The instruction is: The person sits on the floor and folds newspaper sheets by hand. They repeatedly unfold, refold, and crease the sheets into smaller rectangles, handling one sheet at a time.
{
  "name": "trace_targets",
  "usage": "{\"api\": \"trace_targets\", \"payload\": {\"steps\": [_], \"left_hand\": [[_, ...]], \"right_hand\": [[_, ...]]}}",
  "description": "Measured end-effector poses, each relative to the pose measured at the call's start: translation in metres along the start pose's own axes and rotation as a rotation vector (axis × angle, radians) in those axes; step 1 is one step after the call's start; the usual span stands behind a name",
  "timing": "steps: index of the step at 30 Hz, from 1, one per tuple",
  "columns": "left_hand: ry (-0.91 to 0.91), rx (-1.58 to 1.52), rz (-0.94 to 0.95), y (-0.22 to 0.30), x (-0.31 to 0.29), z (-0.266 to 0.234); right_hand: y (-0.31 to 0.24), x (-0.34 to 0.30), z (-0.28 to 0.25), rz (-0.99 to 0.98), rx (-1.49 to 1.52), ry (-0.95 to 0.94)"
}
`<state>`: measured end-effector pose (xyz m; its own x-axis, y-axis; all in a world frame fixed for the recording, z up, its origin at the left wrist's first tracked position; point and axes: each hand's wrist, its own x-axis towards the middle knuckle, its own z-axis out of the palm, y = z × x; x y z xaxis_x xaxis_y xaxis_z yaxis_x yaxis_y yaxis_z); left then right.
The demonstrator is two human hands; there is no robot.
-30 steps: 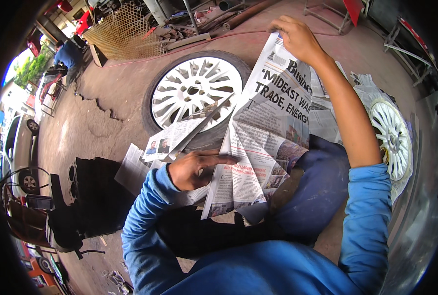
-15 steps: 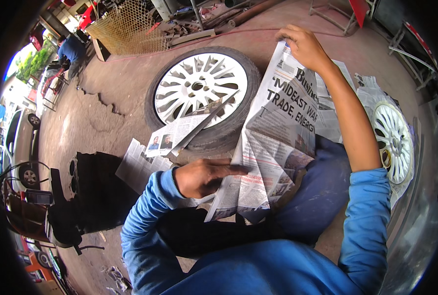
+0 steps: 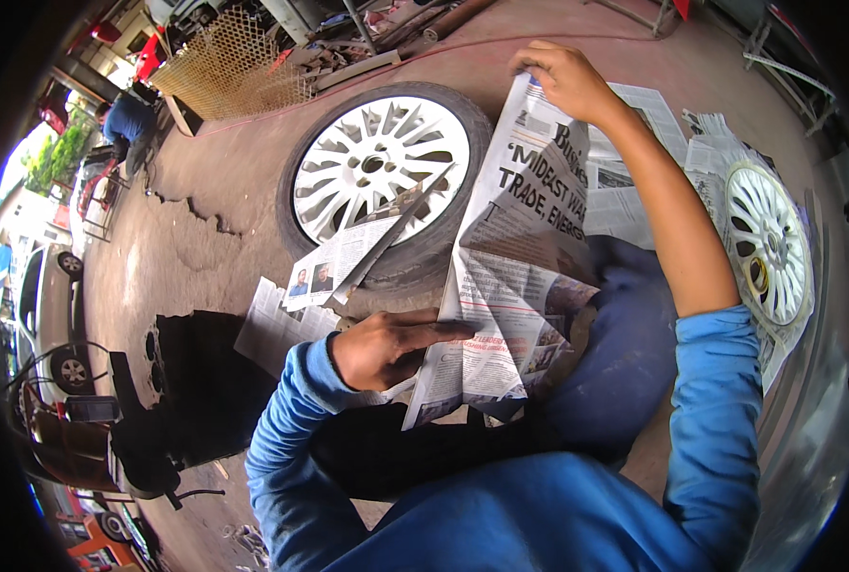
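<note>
A folded, creased newspaper sheet (image 3: 525,248) hangs upright over my lap. My right hand (image 3: 563,81) pinches its top corner, arm raised. Lower down, my left hand (image 3: 386,348) grips its left edge, with the forefinger lying across the paper and the thumb side partly hidden. Just beyond is a tyre (image 3: 401,272) lying flat with a white multi-spoke rim (image 3: 377,167) in it. Another piece of newspaper (image 3: 343,262), folded to a strip, leans on the near side of that wheel. More newspaper (image 3: 277,329) lies on the floor beside my left hand.
At right, a second white rim (image 3: 768,243) rests on newspaper sheets (image 3: 644,124) with a roll of tape (image 3: 757,274) on it. A dark box-like object (image 3: 205,381) stands at left. Behind are expanded metal mesh (image 3: 234,71) and scrap. A person (image 3: 127,122) in blue crouches far left near parked cars.
The view has shifted slightly, so the surroundings sit a little differently. Both hands keep their hold on the newspaper sheet, whose top tilts a bit more to the left.
</note>
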<state>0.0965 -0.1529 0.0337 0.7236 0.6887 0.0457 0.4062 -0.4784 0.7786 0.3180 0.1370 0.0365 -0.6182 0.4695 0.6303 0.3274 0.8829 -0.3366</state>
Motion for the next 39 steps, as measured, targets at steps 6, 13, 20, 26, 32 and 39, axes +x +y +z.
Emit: {"api": "trace_targets", "payload": {"steps": [6, 13, 20, 26, 32, 39], "left_hand": [[-0.026, -0.007, -0.085, 0.006, -0.003, -0.001], [-0.033, 0.024, -0.144, 0.011, -0.004, -0.003], [-0.002, 0.056, -0.04, 0.004, -0.004, 0.002], [0.011, 0.042, -0.028, 0.001, -0.005, 0.003], [0.037, 0.058, -0.003, 0.001, -0.007, 0.003], [0.126, 0.113, -0.081, -0.004, -0.008, -0.011]], "right_hand": [[-0.004, 0.003, 0.007, 0.013, 0.012, 0.013], [-0.006, 0.002, 0.006, 0.006, 0.008, 0.001], [-0.005, -0.004, 0.004, 0.054, -0.029, -0.03], [-0.005, -0.005, 0.002, 0.072, -0.024, -0.023], [-0.009, 0.0, 0.004, 0.065, -0.039, -0.059], [-0.053, 0.001, 0.005, 0.08, -0.264, 0.029]]}}
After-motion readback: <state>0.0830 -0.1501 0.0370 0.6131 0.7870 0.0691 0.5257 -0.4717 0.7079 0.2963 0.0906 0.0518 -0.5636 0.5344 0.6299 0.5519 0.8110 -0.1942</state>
